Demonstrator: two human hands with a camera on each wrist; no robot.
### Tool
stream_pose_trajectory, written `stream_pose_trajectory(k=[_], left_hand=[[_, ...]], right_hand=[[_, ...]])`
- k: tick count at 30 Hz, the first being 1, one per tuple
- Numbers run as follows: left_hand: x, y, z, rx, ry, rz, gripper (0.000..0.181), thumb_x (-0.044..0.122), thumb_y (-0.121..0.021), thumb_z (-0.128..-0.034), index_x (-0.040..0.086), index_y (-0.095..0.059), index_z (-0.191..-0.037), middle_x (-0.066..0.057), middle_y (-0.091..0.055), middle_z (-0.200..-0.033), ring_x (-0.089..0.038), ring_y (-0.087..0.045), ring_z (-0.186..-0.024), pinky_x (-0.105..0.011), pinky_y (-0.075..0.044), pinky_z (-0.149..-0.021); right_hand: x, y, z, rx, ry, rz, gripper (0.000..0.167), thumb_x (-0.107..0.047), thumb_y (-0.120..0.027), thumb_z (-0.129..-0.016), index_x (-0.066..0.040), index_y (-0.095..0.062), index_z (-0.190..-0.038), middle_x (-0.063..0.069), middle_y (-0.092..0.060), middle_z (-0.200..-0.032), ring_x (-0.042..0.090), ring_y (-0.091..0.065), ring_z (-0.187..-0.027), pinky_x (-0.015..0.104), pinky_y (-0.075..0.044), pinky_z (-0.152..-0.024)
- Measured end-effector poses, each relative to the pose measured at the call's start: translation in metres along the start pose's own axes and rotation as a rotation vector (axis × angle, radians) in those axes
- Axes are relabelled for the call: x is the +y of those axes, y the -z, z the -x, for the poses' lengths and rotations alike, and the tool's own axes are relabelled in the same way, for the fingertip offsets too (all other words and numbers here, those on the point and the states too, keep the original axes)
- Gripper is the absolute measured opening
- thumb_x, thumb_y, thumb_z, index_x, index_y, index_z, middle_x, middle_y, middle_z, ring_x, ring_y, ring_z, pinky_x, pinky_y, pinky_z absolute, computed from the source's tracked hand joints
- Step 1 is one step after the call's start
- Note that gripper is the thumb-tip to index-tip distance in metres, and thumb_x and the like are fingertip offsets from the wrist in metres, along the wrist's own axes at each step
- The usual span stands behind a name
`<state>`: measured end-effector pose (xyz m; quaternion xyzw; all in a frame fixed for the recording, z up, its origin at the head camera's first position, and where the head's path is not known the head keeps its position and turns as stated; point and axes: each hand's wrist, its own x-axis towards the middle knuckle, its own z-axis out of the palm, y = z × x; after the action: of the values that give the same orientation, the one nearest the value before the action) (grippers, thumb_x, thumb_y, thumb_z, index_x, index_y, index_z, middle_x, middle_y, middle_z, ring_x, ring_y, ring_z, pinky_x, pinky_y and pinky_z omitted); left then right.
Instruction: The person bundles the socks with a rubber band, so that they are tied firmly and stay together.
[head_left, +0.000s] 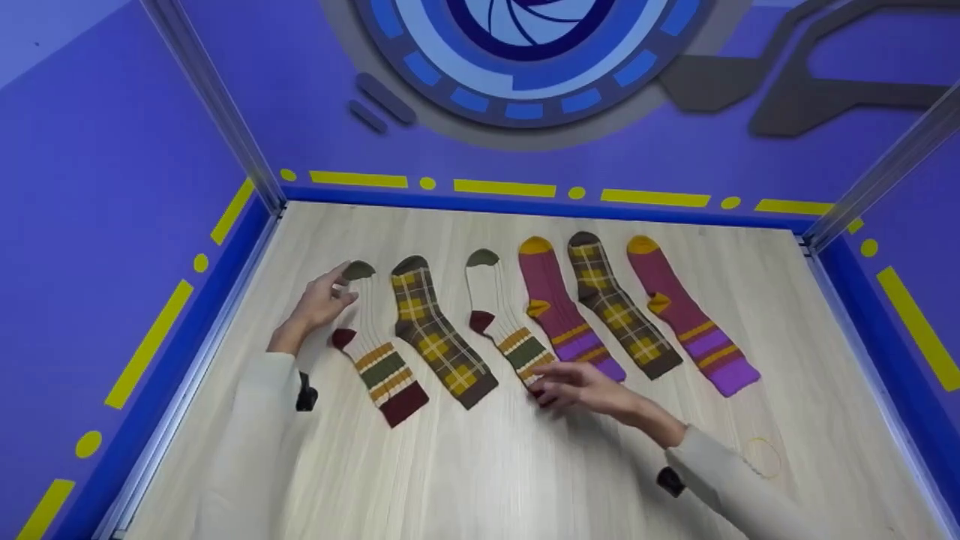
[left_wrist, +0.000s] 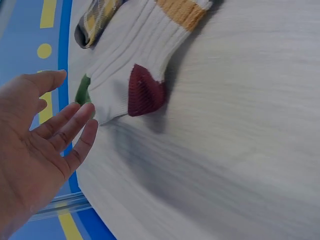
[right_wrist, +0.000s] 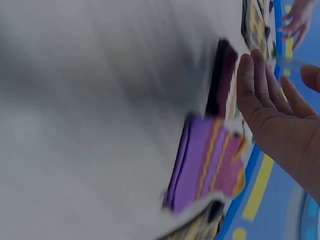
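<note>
Six patterned socks lie flat in a row. At the far left is a white sock with a striped leg [head_left: 382, 367], its maroon heel [left_wrist: 146, 92] plain in the left wrist view. My left hand [head_left: 321, 301] is at its green toe, fingers relaxed and holding nothing. Over the cuff of the other white sock [head_left: 517, 341] hangs my right hand [head_left: 589, 390], fingers extended; whether it touches cannot be told. Just beside that hand lies a pink and purple sock [head_left: 562, 307], its purple cuff [right_wrist: 192, 160] showing in the right wrist view.
A plaid sock [head_left: 439, 337] lies between the white socks. Another plaid sock [head_left: 622, 307] and a second pink sock [head_left: 694, 319] lie to the right. A thin yellow band [head_left: 763, 457] rests at the lower right. Blue walls [head_left: 480, 161] enclose the table [head_left: 480, 480].
</note>
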<state>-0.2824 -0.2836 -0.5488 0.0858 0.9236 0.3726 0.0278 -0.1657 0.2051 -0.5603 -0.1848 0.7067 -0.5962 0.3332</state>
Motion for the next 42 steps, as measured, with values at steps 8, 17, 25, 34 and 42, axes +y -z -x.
stream_pose_trajectory(k=[8,17,25,34,42], left_hand=[[-0.010,-0.018,-0.003,-0.018,0.079,-0.016,0.059,0.003,-0.053,-0.0996,-0.007,-0.034,-0.154,-0.038,-0.055,-0.133,-0.051,-0.058,-0.120,-0.060,-0.044,-0.107],[-0.015,-0.023,-0.009,0.074,0.092,-0.108,0.058,0.004,-0.052,-0.0989,-0.003,-0.037,-0.154,-0.032,-0.062,-0.118,-0.048,-0.060,-0.111,-0.060,-0.046,-0.099],[-0.011,-0.034,-0.018,0.046,0.226,-0.135,0.067,0.019,-0.044,-0.1050,0.005,-0.013,-0.163,-0.025,-0.050,-0.118,-0.040,-0.053,-0.099,-0.055,-0.044,-0.084],[0.000,-0.031,-0.026,-0.051,0.329,-0.183,0.069,0.024,-0.047,-0.1064,0.008,-0.013,-0.164,-0.032,-0.034,-0.152,-0.049,-0.051,-0.123,-0.060,-0.044,-0.100],[0.004,-0.013,-0.023,-0.179,0.350,0.045,0.079,0.018,-0.058,-0.1008,0.002,-0.012,-0.163,-0.035,-0.018,-0.163,-0.050,-0.024,-0.150,-0.057,-0.027,-0.122]], right_hand=[[0.000,-0.052,-0.038,-0.058,-0.016,-0.105,0.053,-0.012,-0.054,-0.106,0.003,-0.038,-0.154,0.032,-0.059,-0.137,0.050,-0.063,-0.119,0.056,-0.052,-0.101],[-0.007,-0.098,-0.083,-0.060,-0.002,-0.236,0.059,-0.012,-0.054,-0.105,0.006,-0.031,-0.156,0.034,-0.050,-0.146,0.046,-0.062,-0.123,0.052,-0.054,-0.101],[-0.008,-0.123,-0.103,-0.009,-0.042,-0.249,0.057,-0.006,-0.053,-0.104,0.009,-0.031,-0.155,0.033,-0.046,-0.150,0.041,-0.058,-0.130,0.046,-0.052,-0.106],[-0.011,-0.142,-0.112,0.032,-0.081,-0.283,0.055,-0.004,-0.055,-0.102,0.008,-0.037,-0.152,0.030,-0.055,-0.140,0.035,-0.066,-0.117,0.045,-0.058,-0.096],[-0.008,-0.151,-0.115,0.080,-0.087,-0.280,0.046,0.001,-0.059,-0.098,0.014,-0.047,-0.141,0.028,-0.068,-0.111,0.029,-0.075,-0.089,0.040,-0.063,-0.074]])
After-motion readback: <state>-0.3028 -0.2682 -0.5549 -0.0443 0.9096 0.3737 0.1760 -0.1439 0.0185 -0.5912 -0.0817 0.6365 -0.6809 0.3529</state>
